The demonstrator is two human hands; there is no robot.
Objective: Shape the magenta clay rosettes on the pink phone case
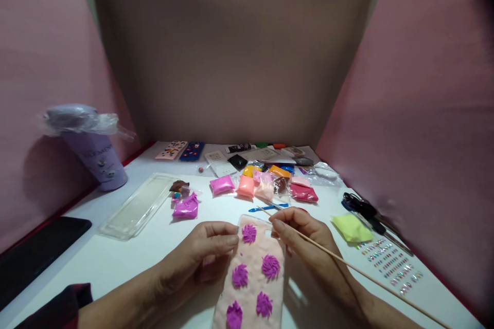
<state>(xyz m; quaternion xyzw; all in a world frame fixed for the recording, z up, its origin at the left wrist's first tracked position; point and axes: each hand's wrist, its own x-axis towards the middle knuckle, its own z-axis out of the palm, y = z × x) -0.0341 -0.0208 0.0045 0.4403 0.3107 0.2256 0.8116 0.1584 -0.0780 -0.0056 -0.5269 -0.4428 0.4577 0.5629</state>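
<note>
A clear-edged phone case [252, 272] coated in pale pink clay stands in the lower middle, with several purple clay flowers on it. My left hand [210, 249] grips its left edge near the top, thumb on the front. At the upper right edge of the case is my right hand [304, 236], pinching a long thin wooden stick [370, 276]. The stick's pointed tip lies just above the case, and its other end runs to the lower right. A tiny purple speck [241, 254] shows between the flowers.
Clay packets [247, 186] and a blue tool [268, 207] lie beyond the case. Left are an empty plastic tray [141, 205], purple cup [96, 157] and black phone [44, 252]. Right are a yellow-green packet [352, 227], scissors [365, 211] and gem stickers [391, 262].
</note>
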